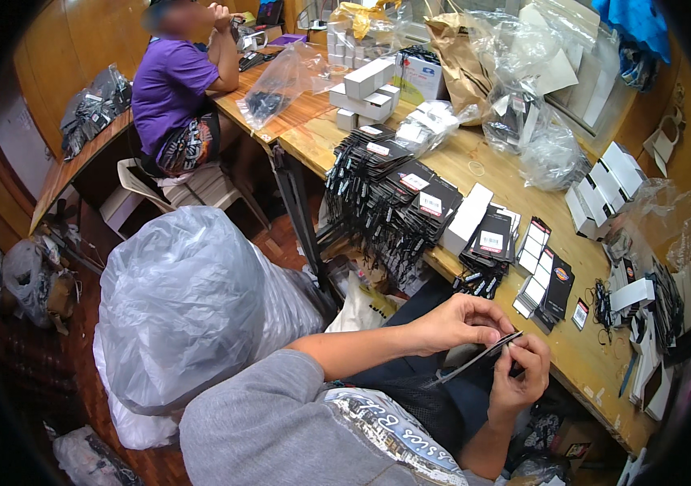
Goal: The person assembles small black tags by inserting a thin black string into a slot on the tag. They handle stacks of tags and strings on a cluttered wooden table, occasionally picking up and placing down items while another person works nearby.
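Both my hands meet over my lap, just off the near edge of the table. Between the fingertips of my left hand (460,322) and my right hand (521,374) is a thin dark hang tag (487,351), seen nearly edge-on. Its lower end points toward my body, where a dark cord seems to hang. My left thumb and fingers pinch its upper edge, and my right fingers curl round the other side. On the table beyond lie black hang tags (557,285) with white stickers (534,247), and a single small label (580,313).
Black tags with cords (410,194) overhang the table edge at the left. White boxes (369,89), clear plastic bags (552,154) and a brown paper bag (460,65) stand farther back. A large stuffed plastic bag (179,300) is on my left; another person (179,89) sits beyond it.
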`<state>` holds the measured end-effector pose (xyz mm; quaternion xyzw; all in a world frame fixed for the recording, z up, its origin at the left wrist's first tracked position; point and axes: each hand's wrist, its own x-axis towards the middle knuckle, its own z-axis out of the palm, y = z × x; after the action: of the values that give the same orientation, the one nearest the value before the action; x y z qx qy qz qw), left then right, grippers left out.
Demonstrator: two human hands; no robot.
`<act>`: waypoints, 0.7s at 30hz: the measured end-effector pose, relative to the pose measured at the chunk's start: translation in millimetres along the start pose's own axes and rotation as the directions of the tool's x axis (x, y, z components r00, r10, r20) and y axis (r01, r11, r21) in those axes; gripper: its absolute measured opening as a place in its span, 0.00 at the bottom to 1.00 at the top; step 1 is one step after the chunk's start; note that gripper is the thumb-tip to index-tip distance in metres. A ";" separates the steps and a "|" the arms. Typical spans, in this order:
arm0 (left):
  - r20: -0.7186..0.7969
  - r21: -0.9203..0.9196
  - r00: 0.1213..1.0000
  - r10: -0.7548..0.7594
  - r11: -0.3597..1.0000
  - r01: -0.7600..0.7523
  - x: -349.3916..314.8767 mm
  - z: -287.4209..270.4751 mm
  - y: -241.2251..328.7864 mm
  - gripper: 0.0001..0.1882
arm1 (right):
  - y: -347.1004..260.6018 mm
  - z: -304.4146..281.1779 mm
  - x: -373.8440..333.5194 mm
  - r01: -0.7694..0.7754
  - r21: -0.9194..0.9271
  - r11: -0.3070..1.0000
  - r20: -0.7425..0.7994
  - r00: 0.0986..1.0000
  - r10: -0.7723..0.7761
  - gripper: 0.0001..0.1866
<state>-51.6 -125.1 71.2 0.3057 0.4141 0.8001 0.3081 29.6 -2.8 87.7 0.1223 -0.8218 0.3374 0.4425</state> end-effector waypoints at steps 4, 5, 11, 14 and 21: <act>0.062 -0.095 0.998 -0.026 0.995 0.032 2.6 -5.6 -8.9 0.08 | 1.7 -3.4 -4.3 -0.091 0.092 0.992 0.080 0.993 0.084 0.13; 0.072 -0.086 0.997 -0.012 0.996 0.018 3.4 -5.5 -9.8 0.07 | 2.1 -4.0 -4.5 -0.094 0.087 0.992 0.080 0.993 0.087 0.13; 0.129 -0.122 0.992 -0.007 0.992 0.023 6.4 -6.2 -12.1 0.06 | -2.2 -7.9 -0.5 -0.097 0.058 0.994 0.104 0.990 0.091 0.12; 0.085 -0.117 0.996 0.012 0.993 -0.002 4.5 -6.3 -16.4 0.06 | -2.7 -7.7 0.7 -0.131 0.058 0.990 0.132 0.984 0.123 0.11; -0.017 0.304 0.953 0.302 0.910 -0.283 -3.6 3.3 -10.4 0.04 | 0.5 -1.4 -3.5 -0.313 0.129 0.941 0.181 0.940 0.288 0.07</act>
<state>-44.4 -121.4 63.1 0.3817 0.4891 0.7748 0.1217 32.3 -1.9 85.1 0.0560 -0.8346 0.4536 0.3075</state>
